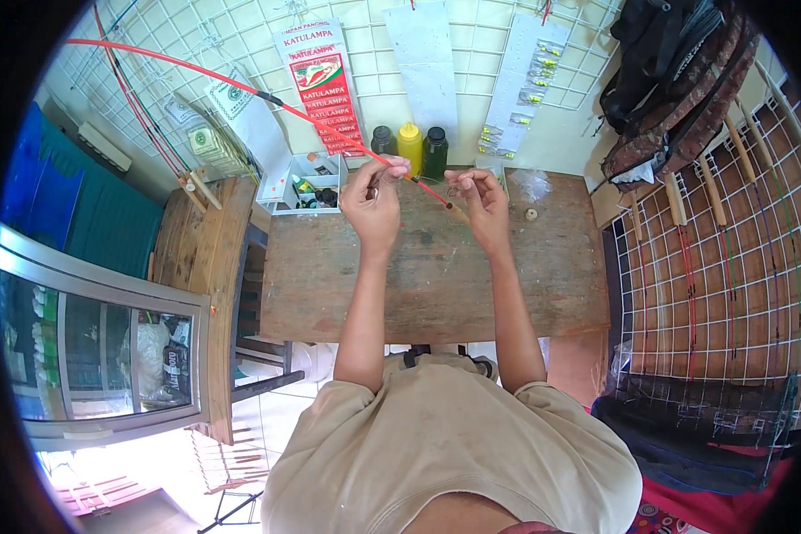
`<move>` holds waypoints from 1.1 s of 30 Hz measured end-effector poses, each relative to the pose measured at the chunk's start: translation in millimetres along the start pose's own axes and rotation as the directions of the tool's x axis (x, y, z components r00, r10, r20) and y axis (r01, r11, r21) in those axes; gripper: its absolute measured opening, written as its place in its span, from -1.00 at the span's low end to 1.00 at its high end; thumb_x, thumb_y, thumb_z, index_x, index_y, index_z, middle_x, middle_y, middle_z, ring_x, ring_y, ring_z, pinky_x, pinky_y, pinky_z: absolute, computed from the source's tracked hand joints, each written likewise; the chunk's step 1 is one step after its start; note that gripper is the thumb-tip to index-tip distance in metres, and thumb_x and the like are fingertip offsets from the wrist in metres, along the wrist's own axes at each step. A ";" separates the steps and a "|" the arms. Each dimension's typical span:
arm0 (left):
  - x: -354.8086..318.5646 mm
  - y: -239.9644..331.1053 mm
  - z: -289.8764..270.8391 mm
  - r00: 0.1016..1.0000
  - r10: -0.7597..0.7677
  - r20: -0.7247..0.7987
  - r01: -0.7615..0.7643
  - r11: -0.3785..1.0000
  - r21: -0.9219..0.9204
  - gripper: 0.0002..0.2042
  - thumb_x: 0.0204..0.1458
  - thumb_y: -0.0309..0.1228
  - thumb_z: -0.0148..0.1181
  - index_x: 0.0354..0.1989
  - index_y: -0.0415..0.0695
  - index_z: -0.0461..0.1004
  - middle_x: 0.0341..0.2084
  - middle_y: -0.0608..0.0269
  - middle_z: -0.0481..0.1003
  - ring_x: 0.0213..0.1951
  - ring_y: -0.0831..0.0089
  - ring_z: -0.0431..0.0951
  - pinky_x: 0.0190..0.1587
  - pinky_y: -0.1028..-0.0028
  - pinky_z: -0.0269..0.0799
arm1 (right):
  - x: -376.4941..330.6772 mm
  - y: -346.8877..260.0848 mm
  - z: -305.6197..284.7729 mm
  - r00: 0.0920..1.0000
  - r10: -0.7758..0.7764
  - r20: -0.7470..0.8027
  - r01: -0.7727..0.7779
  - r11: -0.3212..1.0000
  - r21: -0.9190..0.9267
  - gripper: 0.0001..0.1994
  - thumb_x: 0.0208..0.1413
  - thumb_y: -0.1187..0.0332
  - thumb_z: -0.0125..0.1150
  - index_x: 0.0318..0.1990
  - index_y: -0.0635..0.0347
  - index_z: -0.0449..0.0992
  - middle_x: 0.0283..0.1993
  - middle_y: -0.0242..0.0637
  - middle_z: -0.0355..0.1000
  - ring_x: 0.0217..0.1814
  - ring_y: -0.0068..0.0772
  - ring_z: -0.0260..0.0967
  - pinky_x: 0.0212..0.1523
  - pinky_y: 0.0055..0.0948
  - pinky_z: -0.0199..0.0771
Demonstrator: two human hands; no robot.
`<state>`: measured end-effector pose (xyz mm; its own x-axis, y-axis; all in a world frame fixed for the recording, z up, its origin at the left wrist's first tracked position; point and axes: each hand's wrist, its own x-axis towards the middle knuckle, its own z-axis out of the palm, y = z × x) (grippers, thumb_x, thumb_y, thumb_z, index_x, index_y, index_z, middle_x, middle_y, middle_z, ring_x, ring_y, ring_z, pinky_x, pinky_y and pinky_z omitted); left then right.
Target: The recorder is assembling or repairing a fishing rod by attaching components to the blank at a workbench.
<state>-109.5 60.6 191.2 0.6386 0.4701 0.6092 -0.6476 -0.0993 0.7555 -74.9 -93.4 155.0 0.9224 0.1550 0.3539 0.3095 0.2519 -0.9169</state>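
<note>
A long thin red rod (240, 82) with a black band runs from the upper left down across the wooden table (436, 285). My left hand (374, 198) pinches the rod between thumb and fingers near its lower end. My right hand (479, 200) is closed around the rod's pale wooden end piece, a little right of the left hand. Both hands hover above the far middle of the table, close together.
At the table's back stand a dark bottle, a yellow bottle (409, 145) and another dark bottle. A white tray of small items (307, 182) sits back left. A small ring (531, 214) lies at the right. Wire grids with rods hang behind and at right; a black bag (672, 80) hangs upper right.
</note>
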 end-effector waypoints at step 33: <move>-47.9 80.2 -36.5 0.999 -0.038 -0.001 0.038 0.992 0.120 -0.78 0.04 -0.51 0.17 -0.12 -0.25 0.50 -0.55 0.31 0.46 -0.54 0.66 0.41 -0.48 0.65 0.29 | -83.8 -69.1 57.1 0.988 -0.135 -0.077 0.138 0.990 0.038 -0.86 0.11 0.46 0.16 -0.22 0.34 0.50 -0.27 -0.36 0.44 -0.27 -0.65 0.33 -0.17 -0.61 0.30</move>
<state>-207.2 62.1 213.9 0.6623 0.4748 0.5795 -0.5681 -0.1860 0.8017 -186.8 -69.2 199.2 0.8871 0.0455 0.4594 0.4251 0.3075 -0.8513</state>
